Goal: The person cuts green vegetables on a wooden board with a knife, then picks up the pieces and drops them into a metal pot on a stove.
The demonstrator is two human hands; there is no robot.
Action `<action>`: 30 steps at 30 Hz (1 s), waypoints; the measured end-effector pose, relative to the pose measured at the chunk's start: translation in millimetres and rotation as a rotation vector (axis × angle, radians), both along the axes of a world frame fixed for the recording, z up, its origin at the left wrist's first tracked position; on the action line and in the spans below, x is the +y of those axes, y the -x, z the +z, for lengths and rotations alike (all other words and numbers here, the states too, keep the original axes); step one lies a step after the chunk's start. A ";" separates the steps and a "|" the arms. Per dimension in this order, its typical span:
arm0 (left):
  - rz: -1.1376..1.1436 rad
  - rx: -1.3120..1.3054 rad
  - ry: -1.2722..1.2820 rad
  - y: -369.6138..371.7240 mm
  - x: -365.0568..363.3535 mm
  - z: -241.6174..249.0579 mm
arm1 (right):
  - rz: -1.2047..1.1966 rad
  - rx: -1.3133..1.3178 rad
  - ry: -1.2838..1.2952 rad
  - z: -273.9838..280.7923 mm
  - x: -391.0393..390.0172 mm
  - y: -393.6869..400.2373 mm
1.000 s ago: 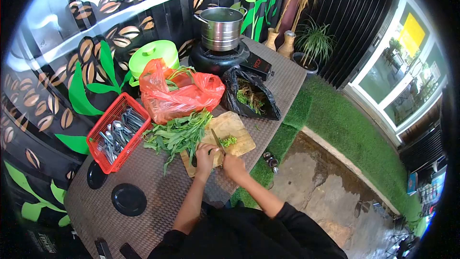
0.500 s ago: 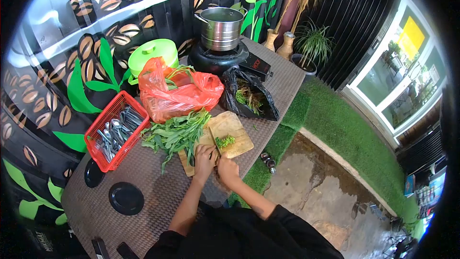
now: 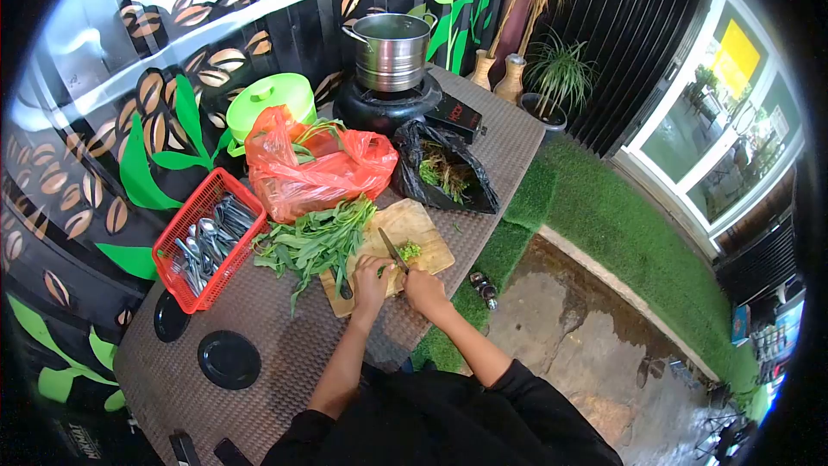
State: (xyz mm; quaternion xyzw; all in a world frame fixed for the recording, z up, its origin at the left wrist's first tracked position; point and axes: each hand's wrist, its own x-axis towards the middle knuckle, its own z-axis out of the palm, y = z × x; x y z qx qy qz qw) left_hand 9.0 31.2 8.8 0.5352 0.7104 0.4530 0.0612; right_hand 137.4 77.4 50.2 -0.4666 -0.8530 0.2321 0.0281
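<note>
My right hand [image 3: 424, 292] is closed around the handle of a kitchen knife [image 3: 391, 244], its blade pointing up and to the left over the wooden cutting board [image 3: 433, 242]. Beside the blade lies a small heap of chopped greens [image 3: 409, 251]. My left hand [image 3: 372, 280] rests on the board left of the knife, fingers curled over some greens, mostly hidden beneath them. A loose pile of long leafy greens [image 3: 315, 246] spreads from the board's left edge onto the woven-pattern table [image 3: 302, 328].
Behind the board sit a red plastic bag [image 3: 319, 173] and a black bag of trimmings [image 3: 444, 173]. A steel pot [image 3: 391, 56] stands on a black stove [image 3: 386, 103], near a green lidded container [image 3: 272, 103]. Leftward are a red cutlery basket [image 3: 211, 242] and black plates [image 3: 229, 360].
My right hand and the knife have shifted right and up; the blade, earlier low beside my left fingers, now lies against the chopped greens. My left hand has moved only slightly.
</note>
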 end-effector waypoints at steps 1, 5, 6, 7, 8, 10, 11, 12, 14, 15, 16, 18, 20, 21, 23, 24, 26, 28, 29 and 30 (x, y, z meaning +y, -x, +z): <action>0.003 -0.001 0.002 -0.7 -0.2 -0.6 | 0.020 -0.023 0.013 -3.6 -2.2 -0.7; 0.017 0.048 -0.107 1.2 0.9 -3.2 | -0.132 -0.004 0.019 -24.9 -21.2 11.4; 0.012 0.059 -0.113 0.1 1.1 -2.8 | -0.132 -0.006 0.020 -25.8 -18.0 14.8; 0.013 0.056 -0.113 -1.1 1.0 -2.5 | -0.116 0.021 -0.003 -26.0 -10.9 18.9; 0.017 0.055 -0.101 -1.8 0.1 -2.0 | -0.101 0.050 -0.024 -26.5 -6.0 21.2; 0.019 0.061 -0.091 -1.3 -0.7 -1.7 | -0.068 0.064 -0.028 -23.0 3.7 19.1; 0.029 0.031 -0.090 -3.2 -0.5 -1.8 | -0.035 0.075 -0.033 -21.4 7.1 16.4; 0.039 0.000 -0.089 -3.5 -0.5 -3.9 | 0.008 0.031 -0.018 -24.4 6.7 13.2; 0.044 0.003 -0.074 -1.4 0.2 -7.6 | -0.049 0.017 -0.022 -33.5 -8.5 13.7; 0.046 0.003 -0.058 -2.1 0.6 -5.4 | -0.110 0.001 -0.025 -36.7 -15.8 14.7; 0.046 0.001 -0.059 -3.1 -0.1 -3.6 | -0.103 -0.009 -0.066 -39.6 -19.1 18.3; 0.024 0.068 -0.053 -3.8 -2.4 -1.4 | -0.098 0.034 -0.087 -37.4 -10.0 22.3; 0.014 0.117 -0.064 -4.1 -6.9 -3.0 | -0.101 0.084 -0.097 -30.5 -3.6 24.6; 0.005 0.163 -0.083 -3.9 -6.3 -3.9 | -0.050 0.087 -0.101 -27.8 3.5 20.8; -0.002 0.149 -0.078 -1.0 -6.0 -6.6 | 0.002 0.088 -0.105 -25.2 6.8 12.1; -0.007 0.133 -0.071 0.5 -6.7 -4.6 | 0.049 0.058 -0.099 -27.0 3.0 7.3; 0.017 0.048 -0.017 3.0 -5.7 -0.3 | 0.092 0.027 -0.094 -31.7 -10.4 5.9; 0.042 -0.039 0.035 6.5 -2.9 0.2 | -0.157 0.005 -0.037 -34.8 -28.1 16.8; 0.035 -0.024 0.025 9.0 -2.5 0.4 | -0.157 0.003 -0.038 -34.6 -25.3 18.4; 0.030 -0.010 0.016 9.9 -2.3 0.8 | -0.134 0.037 -0.039 -34.4 -20.6 20.7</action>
